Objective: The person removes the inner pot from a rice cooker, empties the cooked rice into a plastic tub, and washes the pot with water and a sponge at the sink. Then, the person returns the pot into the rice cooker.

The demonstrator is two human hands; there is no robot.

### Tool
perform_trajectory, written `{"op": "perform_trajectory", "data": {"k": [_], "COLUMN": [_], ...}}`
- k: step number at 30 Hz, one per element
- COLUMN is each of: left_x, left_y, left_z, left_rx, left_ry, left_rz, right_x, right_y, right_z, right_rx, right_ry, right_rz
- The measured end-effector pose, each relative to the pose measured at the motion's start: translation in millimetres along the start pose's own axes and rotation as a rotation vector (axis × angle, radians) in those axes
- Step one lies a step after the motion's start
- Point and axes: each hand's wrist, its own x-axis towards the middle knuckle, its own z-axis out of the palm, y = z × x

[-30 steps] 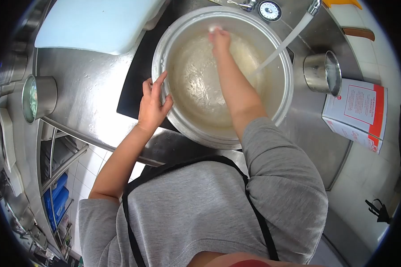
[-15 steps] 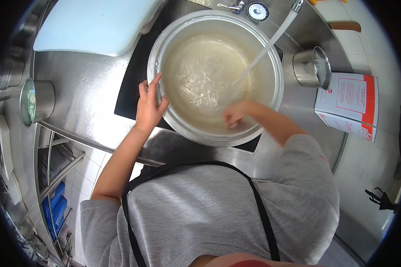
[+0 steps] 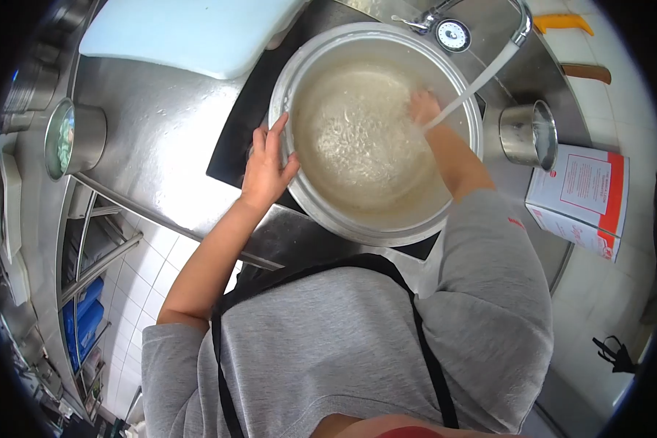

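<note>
- The large metal pot (image 3: 376,235) stands at the middle of the table (image 3: 153,131), close to its near edge, partly over a black panel (image 3: 233,153) that shows on both sides of it.
- The left hand (image 3: 265,174) touches the left side of the pot's rim. Its grip is fairly wide, with the fingers spread and the thumb apart from them.
- The right hand (image 3: 425,109) is inside the pot, toward its right side. It is blurred, so I cannot tell how wide its grip is or whether it holds anything.
- Cloudy liquid (image 3: 350,146) with a rippled surface lies in the pot.
- The faucet (image 3: 522,33) stands out over the far right part of the table, and its stream of water (image 3: 482,82) slants down into the pot beside the right hand.
- A round dotted fitting (image 3: 453,35) sits just beyond the pot's far rim.
- Right of the pot is a small steel pot (image 3: 517,135), with a white and red box (image 3: 580,191) close by, near the table's right edge.
- A pale blue board (image 3: 175,33) lies toward the far left corner.
- A steel container (image 3: 89,139) with something green inside stands at the near left corner.
</note>
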Motion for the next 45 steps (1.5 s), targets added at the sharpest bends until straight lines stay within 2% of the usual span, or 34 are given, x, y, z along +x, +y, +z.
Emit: {"op": "perform_trajectory", "data": {"k": [1,4,5,6,7,8,10,11,12,14,15,17,18,19,20,21,23,24,25,26,27,28,29,30,31,33,34,36,39,40,41,42,44,45], "left_x": [0,1,1,1,2,1,-1,1,3,0,-2,1,1,1,1,1,2,3,2,2,2,1,1,1,1,1,1,2,2,2,2,3,3,2], "left_y": [1,-3,0,1,0,0,1,0,-1,-1,0,2,1,0,-1,-1,0,-1,-2,-2,-1,-1,-1,-1,-1,0,-1,-2,3,3,3,2,-1,-2], "left_z": [-1,3,1,1,1,1,1,0,0,0,-1,-3,-3,-3,-2,-2,-3,-2,0,1,1,1,2,2,2,1,1,0,-3,-4,-4,-4,-1,1], "left_rx": [-0.015,0.043,0.03,0.027,0.034,0.04,0.028,0.023,0.029,0.076,0.08,0.004,0.005,-0.003,-0.014,-0.019,-0.036,-0.041,0.005,0.052,0.023,0.026,0.021,0.015,0.022,0.019,0.023,0.016,-0.032,-0.034,-0.036,-0.038,-0.007,0.028], "left_ry": [-0.025,0.025,-0.005,-0.011,-0.021,-0.032,-0.05,-0.054,-0.05,-0.012,-0.015,-0.043,-0.036,-0.024,-0.015,-0.02,-0.064,-0.068,-0.04,-0.015,-0.034,-0.038,-0.032,-0.024,-0.025,-0.018,-0.024,-0.026,-0.059,-0.058,-0.069,-0.081,-0.042,-0.005], "left_rz": [-0.028,0.046,-0.002,0.0,-0.006,-0.013,-0.031,-0.043,-0.043,0.046,0.041,-0.012,-0.015,-0.001,0.013,0.011,-0.047,-0.048,-0.033,-0.016,-0.05,-0.048,-0.041,-0.033,-0.03,-0.02,-0.02,0.016,-0.045,-0.045,-0.059,-0.074,-0.027,0.022], "right_x": [-20,-100,-113,-123,-128,-134,-96,-75,-42,52,98,132,125,125,82,60,27,-50,-77,-90,-116,-118,-117,-111,-83,-34,16,87,113,104,60,38,-55,-86], "right_y": [-9,-34,-51,-78,-101,-126,-177,-195,-186,-187,-172,-104,-70,-49,-20,-11,2,0,-7,-32,-61,-109,-138,-166,-193,-171,-197,-150,-61,-37,-21,12,-7,-17], "right_z": [12,25,40,12,4,-12,-68,-84,-105,-79,-52,-21,-15,30,23,54,152,64,23,39,12,18,-20,-46,-40,-139,-100,-61,5,58,41,103,59,32], "right_rx": [0.048,0.394,0.44,0.477,0.714,0.977,1.341,1.394,1.393,1.296,0.979,0.722,0.622,0.708,0.41,0.473,0.76,0.627,0.705,0.587,0.694,0.791,0.951,0.926,0.974,1.865,1.801,1.147,0.576,0.508,0.73,0.464,1.066,0.745], "right_ry": [-0.161,-0.373,-0.403,-0.525,-0.452,-0.211,-0.47,-0.004,0.055,0.126,0.428,0.42,0.231,0.209,0.158,0.129,-0.202,-0.118,-0.515,-0.592,-0.386,-0.521,-0.502,-0.233,0.229,-0.357,0.175,0.506,0.254,0.308,0.08,-0.05,-0.104,-0.364], "right_rz": [0.113,-0.095,-0.321,-0.316,-0.509,-0.523,-0.159,-0.038,-0.079,0.079,0.011,0.108,0.157,0.353,0.225,0.324,0.225,0.037,-0.052,-0.327,-0.421,-0.336,-0.315,-0.284,-0.327,0.337,0.426,0.143,0.281,0.18,0.452,-0.053,0.291,0.106]}}
